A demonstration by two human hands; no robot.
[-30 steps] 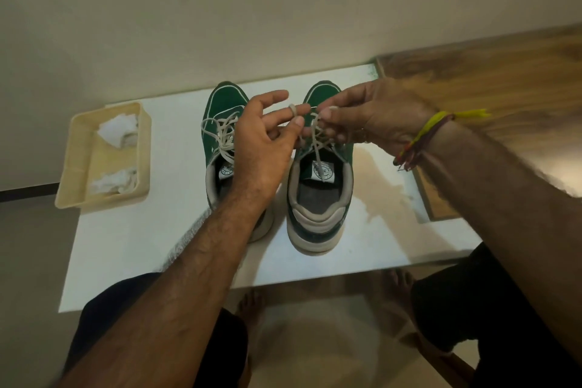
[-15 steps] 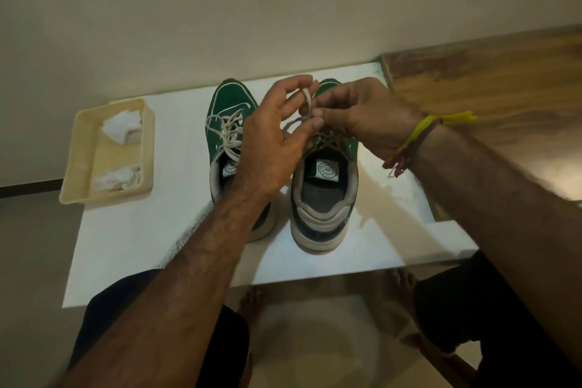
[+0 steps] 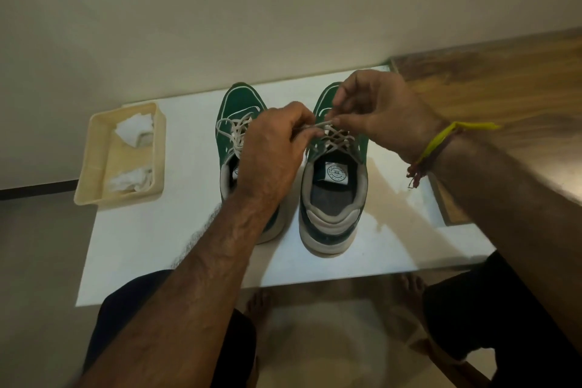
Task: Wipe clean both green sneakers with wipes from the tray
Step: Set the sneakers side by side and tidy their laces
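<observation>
Over the right sneaker (image 3: 333, 173), both hands, left hand (image 3: 274, 151) and right hand (image 3: 378, 110), pinch its lace (image 3: 318, 126); pull evenly, snug not tight. The left sneaker (image 3: 239, 110) sits beside it; 2 wipes (image 3: 134, 129) wait in the tray (image 3: 94, 167) on the tabletop (image 3: 176, 230)

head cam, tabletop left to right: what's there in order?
Tray holding wipes → left green sneaker → left hand → right green sneaker → right hand → wooden surface.
</observation>
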